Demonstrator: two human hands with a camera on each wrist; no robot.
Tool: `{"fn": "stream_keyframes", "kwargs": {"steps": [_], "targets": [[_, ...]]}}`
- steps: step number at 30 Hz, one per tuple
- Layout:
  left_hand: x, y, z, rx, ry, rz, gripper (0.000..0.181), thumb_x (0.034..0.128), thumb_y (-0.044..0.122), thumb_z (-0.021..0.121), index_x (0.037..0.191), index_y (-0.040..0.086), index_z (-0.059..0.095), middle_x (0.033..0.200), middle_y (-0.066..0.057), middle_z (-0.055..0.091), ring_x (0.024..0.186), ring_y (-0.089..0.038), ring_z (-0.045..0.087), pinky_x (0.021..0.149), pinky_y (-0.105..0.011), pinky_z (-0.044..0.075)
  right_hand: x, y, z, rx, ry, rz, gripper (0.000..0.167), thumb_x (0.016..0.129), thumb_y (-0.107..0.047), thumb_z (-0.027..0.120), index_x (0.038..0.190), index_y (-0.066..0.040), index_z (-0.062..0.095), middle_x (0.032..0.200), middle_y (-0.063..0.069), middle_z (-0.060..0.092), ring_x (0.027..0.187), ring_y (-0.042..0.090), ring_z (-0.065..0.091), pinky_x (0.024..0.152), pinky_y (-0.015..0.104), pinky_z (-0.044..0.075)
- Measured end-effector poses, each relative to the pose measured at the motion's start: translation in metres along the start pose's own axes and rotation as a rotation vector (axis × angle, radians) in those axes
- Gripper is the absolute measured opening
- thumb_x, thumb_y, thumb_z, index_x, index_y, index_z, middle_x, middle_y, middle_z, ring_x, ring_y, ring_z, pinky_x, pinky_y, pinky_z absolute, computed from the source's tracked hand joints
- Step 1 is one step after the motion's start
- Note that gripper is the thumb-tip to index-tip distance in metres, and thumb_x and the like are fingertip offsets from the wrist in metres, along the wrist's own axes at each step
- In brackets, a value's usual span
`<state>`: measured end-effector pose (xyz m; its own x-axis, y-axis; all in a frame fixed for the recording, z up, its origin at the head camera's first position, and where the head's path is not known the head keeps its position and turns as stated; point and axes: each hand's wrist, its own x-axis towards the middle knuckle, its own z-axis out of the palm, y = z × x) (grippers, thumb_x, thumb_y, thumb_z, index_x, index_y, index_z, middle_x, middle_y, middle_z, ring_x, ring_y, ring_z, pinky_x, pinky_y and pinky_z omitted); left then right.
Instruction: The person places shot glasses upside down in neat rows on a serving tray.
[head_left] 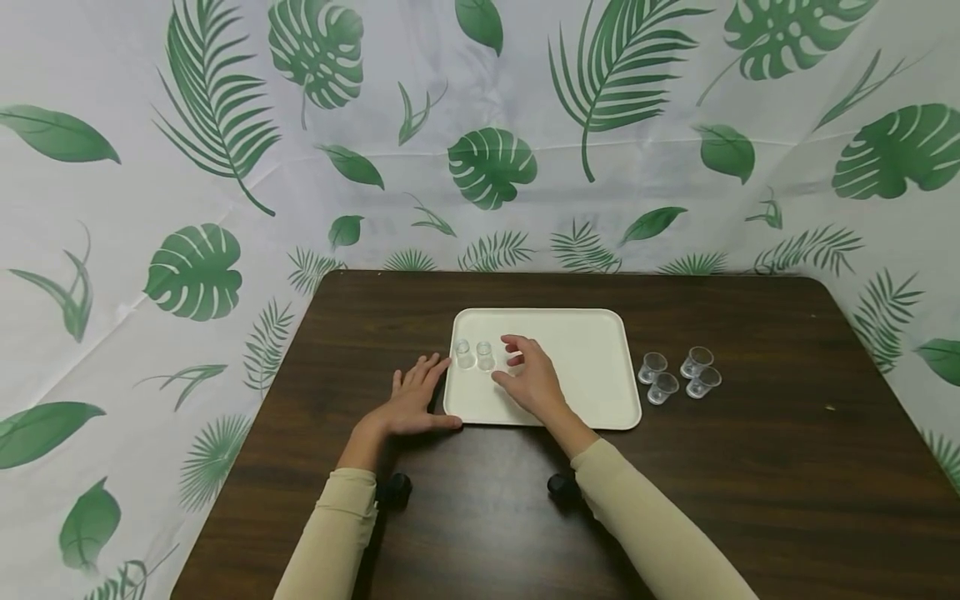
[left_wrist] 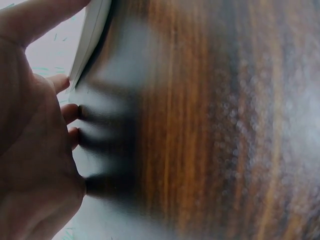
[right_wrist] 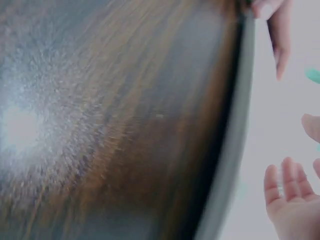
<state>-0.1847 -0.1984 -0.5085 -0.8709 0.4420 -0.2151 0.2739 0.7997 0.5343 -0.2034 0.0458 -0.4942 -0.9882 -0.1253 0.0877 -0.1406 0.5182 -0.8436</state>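
Observation:
A white tray (head_left: 592, 367) lies on the dark table. Two small clear cups (head_left: 486, 357) stand side by side near its left end, seemingly wide end down. My right hand (head_left: 534, 379) hovers over the tray just right of these cups, fingers bent loosely and thumb apart from them. A faint clear shape shows between its thumb and fingers; I cannot tell what it is. My left hand (head_left: 412, 400) lies spread at the tray's left edge, its thumb at the near left corner. In the left wrist view its fingers (left_wrist: 70, 114) reach along the tray's rim.
Several more clear cups (head_left: 663, 387) stand grouped on the wooden table (head_left: 780, 467), right of the tray. A white cloth with green leaf prints (head_left: 491, 167) hangs behind the table. Dark wrist cameras (head_left: 561, 487) show beside both wrists.

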Motion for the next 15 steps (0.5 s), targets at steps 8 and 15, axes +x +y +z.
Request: {"fn": "stream_keyframes", "kwargs": {"steps": [8, 15], "targets": [[0.0, 0.0, 0.001, -0.012, 0.015, 0.01, 0.106, 0.0808, 0.058, 0.071, 0.159, 0.015, 0.012, 0.163, -0.016, 0.007, 0.148, -0.037, -0.001, 0.108, -0.068, -0.005, -0.022, -0.01, -0.026, 0.012, -0.032, -0.029, 0.063, 0.081, -0.013, 0.079, 0.138, -0.009, 0.052, 0.123, 0.014, 0.056, 0.098, 0.023, 0.063, 0.08, 0.039, 0.053], [-0.001, 0.001, 0.0, 0.008, 0.023, 0.02, 0.106, 0.0815, 0.056, 0.071, 0.159, 0.013, 0.013, 0.162, -0.017, 0.008, 0.148, -0.038, 0.001, 0.107, -0.068, -0.003, -0.051, -0.011, -0.052, 0.072, -0.009, -0.078, 0.061, 0.081, -0.01, 0.079, 0.136, -0.009, 0.054, 0.122, 0.015, 0.057, 0.098, 0.025, 0.063, 0.08, 0.044, 0.053]]}}
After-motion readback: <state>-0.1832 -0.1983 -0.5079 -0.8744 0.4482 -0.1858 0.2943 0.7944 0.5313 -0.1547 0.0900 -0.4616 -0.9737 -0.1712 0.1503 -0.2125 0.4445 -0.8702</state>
